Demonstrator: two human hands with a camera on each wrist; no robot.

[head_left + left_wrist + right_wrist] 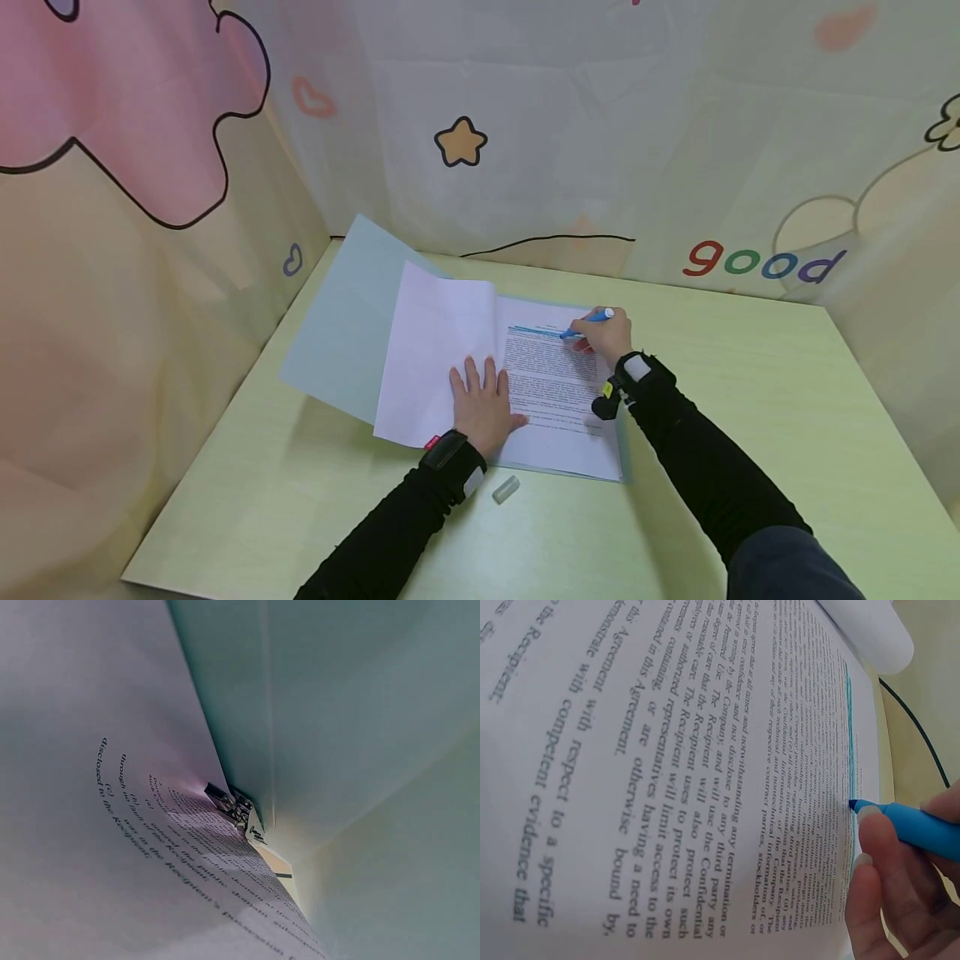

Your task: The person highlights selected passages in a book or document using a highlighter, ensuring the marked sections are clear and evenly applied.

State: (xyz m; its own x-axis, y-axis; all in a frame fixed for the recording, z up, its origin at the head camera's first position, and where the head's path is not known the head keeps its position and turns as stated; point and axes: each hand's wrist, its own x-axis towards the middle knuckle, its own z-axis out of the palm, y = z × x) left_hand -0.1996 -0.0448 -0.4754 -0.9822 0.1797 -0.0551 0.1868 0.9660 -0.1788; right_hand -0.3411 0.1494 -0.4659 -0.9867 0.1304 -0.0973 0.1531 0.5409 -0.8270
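At mid-frame, the left hand lies spread, presumably to hold the turned-back page down, while the right hand pinches a blue marker against the printed sheet.

The table is pale green. Behind it and at both sides hangs a cloth with pictures. A big pink shape with a black edge fills the top left. Next to it is a pink heart, and lower down a small purple heart. An orange star sits near the middle. On the right, bright letters spell "good", with a flower higher up.
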